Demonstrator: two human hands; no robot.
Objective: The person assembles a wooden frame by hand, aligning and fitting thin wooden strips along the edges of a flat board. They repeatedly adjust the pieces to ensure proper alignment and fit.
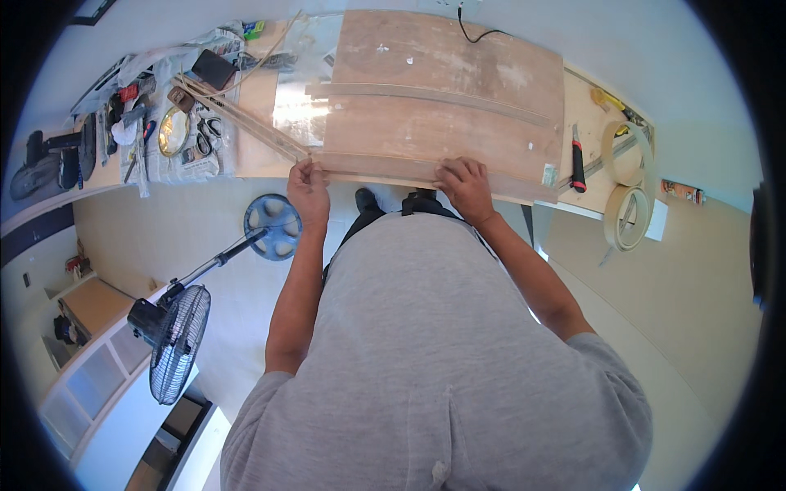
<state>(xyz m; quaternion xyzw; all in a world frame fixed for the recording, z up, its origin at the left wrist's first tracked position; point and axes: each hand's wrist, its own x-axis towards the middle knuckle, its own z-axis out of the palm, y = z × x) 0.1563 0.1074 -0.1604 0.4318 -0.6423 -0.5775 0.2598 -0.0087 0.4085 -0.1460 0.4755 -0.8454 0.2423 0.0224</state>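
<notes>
Work seems partway: one wooden strip [377, 166] is in hand at the plywood board [442, 49]'s near edge; a second strip [442, 99] crosses the board, untouched. The left hand [309, 192] pinches the first's left end — the right hand [465, 190] curls over it, grip unclear. Right of the board: one knife [578, 164], two pale rolls [613, 214].

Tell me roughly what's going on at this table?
A person stands at a table with a strip lying along the near edge of a board. The left hand is at its left end, fingers drawn together; the right hand rests farther along it. A knife lies to the right, scissors on newspaper to the left.
</notes>
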